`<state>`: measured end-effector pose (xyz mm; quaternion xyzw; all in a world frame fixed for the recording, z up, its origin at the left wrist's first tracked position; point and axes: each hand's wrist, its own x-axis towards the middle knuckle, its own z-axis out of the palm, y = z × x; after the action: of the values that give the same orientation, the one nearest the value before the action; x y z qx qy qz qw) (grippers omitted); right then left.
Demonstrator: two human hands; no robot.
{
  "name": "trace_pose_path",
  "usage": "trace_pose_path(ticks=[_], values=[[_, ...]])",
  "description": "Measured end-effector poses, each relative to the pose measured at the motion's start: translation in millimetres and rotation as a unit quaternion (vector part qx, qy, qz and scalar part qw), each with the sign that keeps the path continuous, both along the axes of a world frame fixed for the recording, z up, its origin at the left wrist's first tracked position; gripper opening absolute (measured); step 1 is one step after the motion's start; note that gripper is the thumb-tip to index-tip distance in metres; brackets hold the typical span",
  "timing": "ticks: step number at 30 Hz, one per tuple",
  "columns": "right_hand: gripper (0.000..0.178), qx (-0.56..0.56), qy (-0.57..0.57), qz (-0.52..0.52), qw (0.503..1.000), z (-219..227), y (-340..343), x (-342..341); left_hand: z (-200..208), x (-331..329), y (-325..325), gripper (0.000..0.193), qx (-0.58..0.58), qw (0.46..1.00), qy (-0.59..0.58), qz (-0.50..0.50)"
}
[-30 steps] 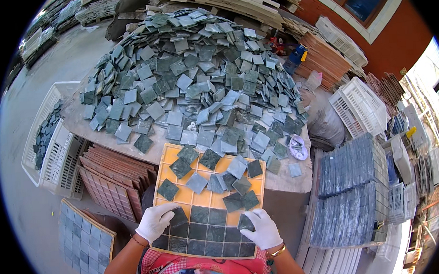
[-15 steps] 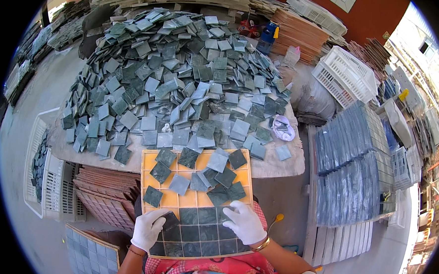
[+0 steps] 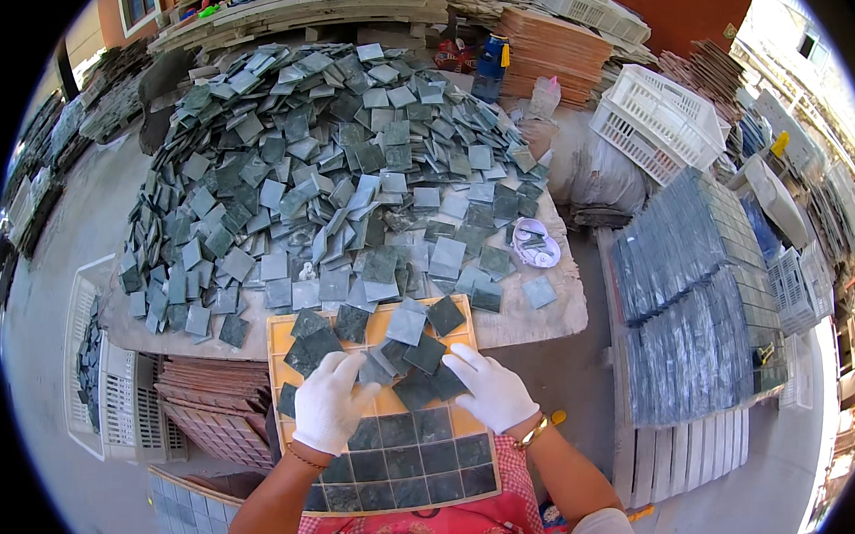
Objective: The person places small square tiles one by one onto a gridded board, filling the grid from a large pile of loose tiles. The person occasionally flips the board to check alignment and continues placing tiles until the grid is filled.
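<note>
An orange tray (image 3: 279, 344) with a raised grid rests in front of me, tilted against the table edge. Dark green square tiles (image 3: 399, 462) fill the grid rows nearest me. Loose tiles lie scattered over its far half. My left hand (image 3: 328, 406), in a white glove, is over the tray's left side, fingers apart, next to a light grey tile (image 3: 375, 368). On the right, my gloved right hand (image 3: 497, 391) has its fingers stretched to the edge of a dark tile (image 3: 447, 382). Whether the fingertips touch these tiles is hard to tell.
A large heap of stone tiles (image 3: 316, 166) covers the table (image 3: 555, 304). A small white-lilac bowl (image 3: 536, 244) stands at its right. Right of the table, wrapped tile stacks (image 3: 682, 321) sit on a pallet. A white crate (image 3: 129, 389) with tiles is at left.
Both hands have moved away from me, from the filled rows to the loose tiles. The left hand has left the dark tile at the grid's left side. The view has shifted slightly.
</note>
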<state>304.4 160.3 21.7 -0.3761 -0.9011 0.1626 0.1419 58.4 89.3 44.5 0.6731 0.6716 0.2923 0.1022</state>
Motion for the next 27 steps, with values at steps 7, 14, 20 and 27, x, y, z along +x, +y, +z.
trace_pose_path(ticks=[7,14,20,27], values=[[0.05,-0.095,-0.008,0.037,0.995,1,7,15,-25,58,-4,0.058,-0.098,0.992,0.074,-0.036],[0.052,-0.148,0.041,0.046,0.987,-9,-35,43,-26,52,12,0.049,-0.13,0.988,0.037,-0.071],[0.049,-0.106,0.006,0.008,0.994,-12,-45,33,-15,27,12,0.039,0.006,0.999,0.003,-0.031],[0.042,-0.162,-0.001,0.024,0.986,6,-14,30,-5,38,6,0.07,0.023,0.988,0.123,-0.092]])
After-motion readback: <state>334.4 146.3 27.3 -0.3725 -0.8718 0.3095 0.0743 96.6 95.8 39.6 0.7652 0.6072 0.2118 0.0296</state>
